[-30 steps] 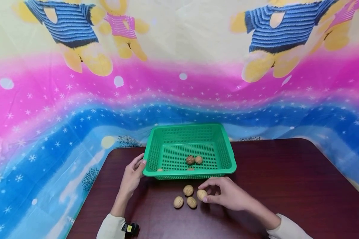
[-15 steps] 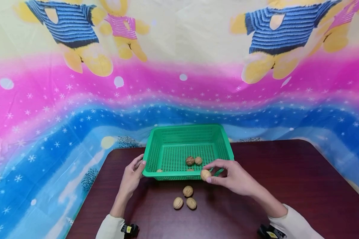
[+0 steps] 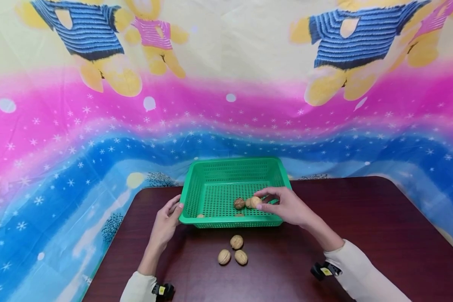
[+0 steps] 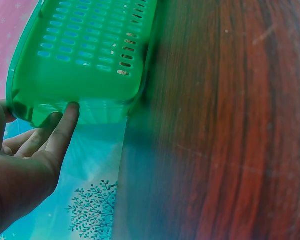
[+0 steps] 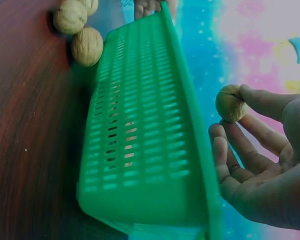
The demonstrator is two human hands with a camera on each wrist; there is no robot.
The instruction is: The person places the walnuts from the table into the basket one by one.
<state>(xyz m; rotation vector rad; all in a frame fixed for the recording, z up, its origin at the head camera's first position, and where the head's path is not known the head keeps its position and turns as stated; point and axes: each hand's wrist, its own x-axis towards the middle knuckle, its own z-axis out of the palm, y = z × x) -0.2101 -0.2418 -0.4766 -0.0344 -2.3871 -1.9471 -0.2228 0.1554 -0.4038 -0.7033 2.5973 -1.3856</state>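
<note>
Nearest the lens, long cream sleeves [image 3: 139,287] on both forearms, with a small black device [image 3: 164,290] at the left wrist and a matching black device [image 3: 324,270] at the right. Just beyond, on a dark reddish-brown wood-grain table [image 3: 362,218], three round tan walnuts [image 3: 236,242] in a close cluster: two side by side, one just past them, toward a rectangular green plastic basket [image 3: 219,220] with slotted walls and floor. At the basket's near left corner, a bare left hand [image 3: 167,220], gripping, thumb at the rim and fingers against the outside of the end wall. Over the near right part of the opening, a bare right hand [image 3: 287,205], pinching a single pale tan walnut [image 3: 255,202] between thumb and fingertips, the grip no wider than the nut. Inside, low behind the near wall, two mostly hidden walnuts [image 3: 200,216]; deeper in, on the slotted floor, a dark brown walnut [image 3: 239,204] and, partly covered by the pinched nut, a light brown walnut [image 3: 248,204]. Contact between those last two nuts and the held one: impossible to tell. Behind the table, a printed fabric backdrop [image 3: 226,117] in blue, pink and cream, with snowflakes and yellow bears in striped tops.
</note>
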